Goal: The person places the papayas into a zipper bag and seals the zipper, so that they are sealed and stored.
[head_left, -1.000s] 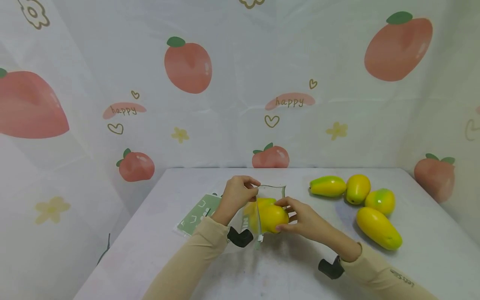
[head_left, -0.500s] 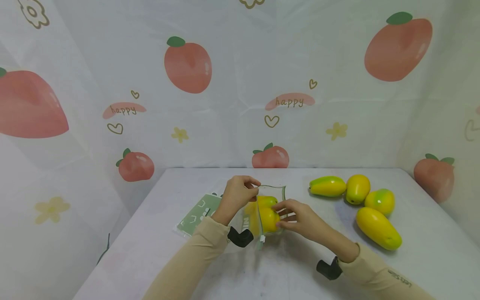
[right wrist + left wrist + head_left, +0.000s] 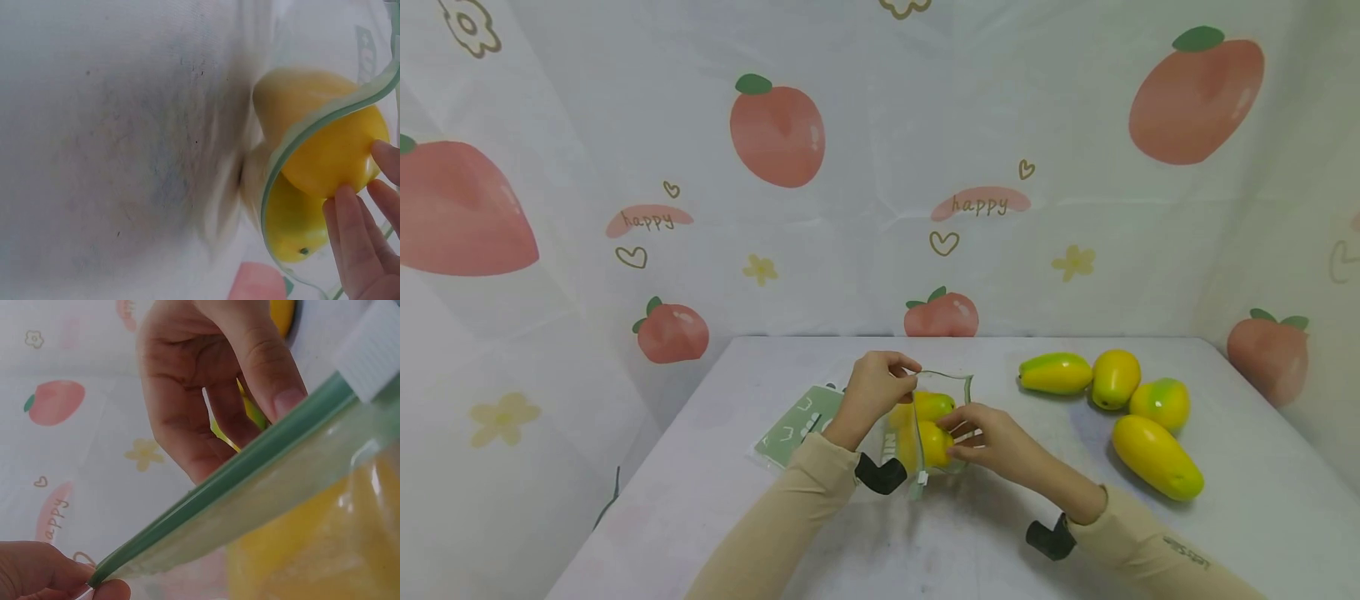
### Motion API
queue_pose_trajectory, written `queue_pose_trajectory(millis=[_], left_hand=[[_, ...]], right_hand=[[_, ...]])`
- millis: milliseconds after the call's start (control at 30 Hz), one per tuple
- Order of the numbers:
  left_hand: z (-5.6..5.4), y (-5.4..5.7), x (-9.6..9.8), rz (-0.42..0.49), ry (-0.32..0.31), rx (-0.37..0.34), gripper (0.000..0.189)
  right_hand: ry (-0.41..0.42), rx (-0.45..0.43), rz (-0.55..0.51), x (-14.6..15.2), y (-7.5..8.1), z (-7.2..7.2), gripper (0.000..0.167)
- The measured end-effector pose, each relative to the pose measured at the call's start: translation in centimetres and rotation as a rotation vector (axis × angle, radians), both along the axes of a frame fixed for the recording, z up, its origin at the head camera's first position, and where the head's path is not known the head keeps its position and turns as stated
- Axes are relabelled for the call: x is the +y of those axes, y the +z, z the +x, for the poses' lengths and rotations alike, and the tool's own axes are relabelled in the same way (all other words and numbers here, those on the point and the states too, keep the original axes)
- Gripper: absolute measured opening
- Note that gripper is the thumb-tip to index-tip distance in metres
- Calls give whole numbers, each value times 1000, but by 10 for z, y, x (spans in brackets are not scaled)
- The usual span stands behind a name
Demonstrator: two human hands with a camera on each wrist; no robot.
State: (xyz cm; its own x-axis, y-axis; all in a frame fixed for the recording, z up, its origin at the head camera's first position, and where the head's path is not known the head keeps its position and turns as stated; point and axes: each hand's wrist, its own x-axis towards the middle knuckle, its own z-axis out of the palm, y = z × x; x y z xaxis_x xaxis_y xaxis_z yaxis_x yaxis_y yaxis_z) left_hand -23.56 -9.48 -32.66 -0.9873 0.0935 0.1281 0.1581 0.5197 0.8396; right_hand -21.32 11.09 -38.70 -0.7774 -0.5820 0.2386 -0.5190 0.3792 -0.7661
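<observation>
My left hand [image 3: 877, 392] pinches the green zip edge of a clear zip bag [image 3: 250, 469], keeping its mouth apart. Inside are two yellow-green papayas; the upper papaya [image 3: 331, 147] overlaps the lower papaya [image 3: 290, 225] in the right wrist view. My right hand [image 3: 996, 437] reaches to the bag's mouth, its extended fingertips and thumb touching the near end of the upper papaya. A white slider [image 3: 372, 353] sits on the zip edge. In the left wrist view, the bag's film blurs the papayas.
Several loose papayas lie at the table's right: one papaya [image 3: 1056, 372] at the back, another papaya [image 3: 1157, 458] nearer the front. Flat green printed bags [image 3: 793, 429] lie left of the left hand. A patterned curtain [image 3: 850, 250] hangs behind the table [image 3: 985, 558].
My right hand has moved left, pushing the papaya deeper into the bag; its grip has loosened to fingertip contact. My left hand stays on the bag's edge.
</observation>
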Motion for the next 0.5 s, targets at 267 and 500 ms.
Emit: queue_pose_trajectory(millis=[267,500], left_hand=[[2,3,0,12,-5,5,15],[1,2,0,-3,5,-1,16]], right_hand=[[-4,-22,23,-5,0,-1,31],[-10,-19,34,-6,-2,-2,31]])
